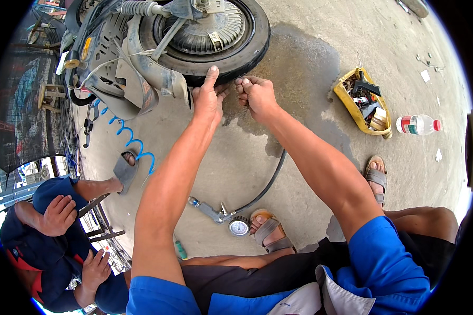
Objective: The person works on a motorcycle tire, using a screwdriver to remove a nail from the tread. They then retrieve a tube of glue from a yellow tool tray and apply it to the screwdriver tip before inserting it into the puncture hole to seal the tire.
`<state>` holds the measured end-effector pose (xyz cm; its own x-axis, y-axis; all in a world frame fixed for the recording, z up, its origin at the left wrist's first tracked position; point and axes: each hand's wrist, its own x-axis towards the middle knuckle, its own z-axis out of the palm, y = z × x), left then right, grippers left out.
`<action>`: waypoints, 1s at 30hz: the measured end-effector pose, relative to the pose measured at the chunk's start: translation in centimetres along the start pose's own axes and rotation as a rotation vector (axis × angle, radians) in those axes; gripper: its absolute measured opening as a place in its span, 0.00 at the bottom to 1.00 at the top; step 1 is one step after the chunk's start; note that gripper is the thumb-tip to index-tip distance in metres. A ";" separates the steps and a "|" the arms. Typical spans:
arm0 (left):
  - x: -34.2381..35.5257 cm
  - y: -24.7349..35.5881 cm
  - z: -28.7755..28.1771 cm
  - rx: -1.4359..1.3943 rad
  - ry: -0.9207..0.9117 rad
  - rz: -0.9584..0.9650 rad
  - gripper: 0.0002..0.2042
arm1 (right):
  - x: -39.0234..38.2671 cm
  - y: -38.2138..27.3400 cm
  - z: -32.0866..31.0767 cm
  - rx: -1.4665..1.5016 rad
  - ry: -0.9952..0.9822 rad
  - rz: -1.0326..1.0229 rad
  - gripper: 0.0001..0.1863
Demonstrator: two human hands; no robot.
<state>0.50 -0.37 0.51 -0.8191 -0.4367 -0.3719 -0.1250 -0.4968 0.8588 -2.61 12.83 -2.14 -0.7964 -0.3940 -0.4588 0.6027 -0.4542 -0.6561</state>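
A scooter wheel lies sideways at the top of the head view, its black tyre (pixel 256 50) round a finned metal hub (pixel 215 31). My left hand (pixel 207 101) grips the tyre's near edge, with the thumb up against the sidewall and the fingers partly hidden at the tread. Just right of it, my right hand (pixel 258 96) is closed in a pinch close to the tread. Something thin and dark seems to show at those fingertips, too small to name. The scooter's dusty mudguard (pixel 165 79) sits left of my left hand.
A tyre inflator with a gauge (pixel 239 226) and black hose lies near my foot. Right stand a yellow cut-open container (pixel 351 107) of tools and a lying plastic bottle (pixel 416 125). A blue coiled hose (pixel 134 142) hangs left. Another person (pixel 52 236) sits lower left. Wet ground surrounds the wheel.
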 end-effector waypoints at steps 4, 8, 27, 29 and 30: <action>0.0 0.0 0.2 -0.007 -0.024 -0.022 0.27 | 0.5 1.5 0.8 -0.581 0.191 -0.365 0.10; 0.5 -0.3 -0.5 -0.017 0.023 0.000 0.22 | -0.6 0.6 1.5 -0.940 0.264 -0.567 0.09; -0.6 0.7 0.4 0.052 -0.041 -0.048 0.22 | -0.1 -2.7 1.4 -0.117 0.063 0.168 0.12; -0.3 0.5 -0.1 0.035 -0.045 -0.033 0.19 | -0.2 -2.8 1.7 -0.162 0.056 0.159 0.13; -0.2 0.4 0.0 0.032 -0.037 -0.032 0.20 | -0.2 -2.8 1.7 -0.192 0.057 0.142 0.13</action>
<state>0.59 -0.48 0.89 -0.8347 -0.3925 -0.3864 -0.1690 -0.4852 0.8579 -3.99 12.84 0.78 -0.7092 -0.3948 -0.5841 0.6927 -0.2354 -0.6818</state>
